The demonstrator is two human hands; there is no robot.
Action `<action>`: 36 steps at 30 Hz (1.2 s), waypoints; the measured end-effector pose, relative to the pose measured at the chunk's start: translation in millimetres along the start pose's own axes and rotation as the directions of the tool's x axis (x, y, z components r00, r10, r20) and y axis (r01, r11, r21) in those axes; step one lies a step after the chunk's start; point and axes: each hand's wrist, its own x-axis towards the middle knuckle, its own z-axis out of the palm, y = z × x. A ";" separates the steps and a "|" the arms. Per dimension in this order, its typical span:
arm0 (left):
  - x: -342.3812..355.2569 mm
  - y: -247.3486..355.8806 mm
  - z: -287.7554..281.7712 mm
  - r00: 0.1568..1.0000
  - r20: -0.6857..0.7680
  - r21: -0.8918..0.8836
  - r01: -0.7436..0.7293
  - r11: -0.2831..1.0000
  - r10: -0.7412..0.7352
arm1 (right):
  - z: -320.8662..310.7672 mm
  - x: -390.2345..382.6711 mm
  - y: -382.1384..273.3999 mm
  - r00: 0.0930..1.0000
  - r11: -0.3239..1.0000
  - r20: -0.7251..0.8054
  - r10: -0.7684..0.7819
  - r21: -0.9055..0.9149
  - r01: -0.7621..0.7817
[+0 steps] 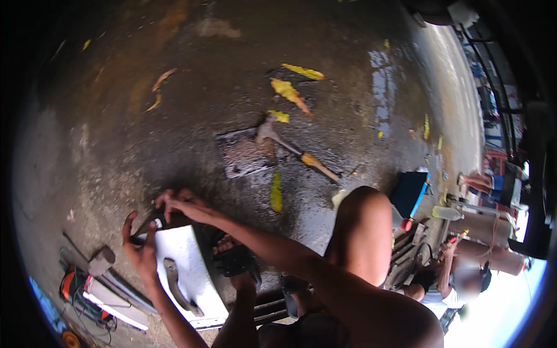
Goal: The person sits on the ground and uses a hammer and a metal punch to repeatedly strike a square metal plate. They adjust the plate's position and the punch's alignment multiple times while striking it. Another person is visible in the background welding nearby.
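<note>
Right arm (278,243) is extended; at the white panel's (185,255) far end, left hand (141,250) and right hand (184,207) are positioned — grips cannot be told; either could be pinched by slippage.

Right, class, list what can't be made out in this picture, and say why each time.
All in the head view:
- What, if anything, the left hand and right hand grip: fingers and blur hide it.
- The flat square piece's upper right corner: covered by the hammer.
- The blue thing at lower left: cut off by the dark lens rim.
- The kind of red-and-yellow thing at the co-worker's hand: too small.
</note>
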 end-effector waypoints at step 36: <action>0.1 -6.8 3.5 0.923 -0.134 0.281 -0.313 0.907 0.360 | 5.2 -5.5 -23.0 0.993 0.995 -0.093 0.078 -0.056 -0.084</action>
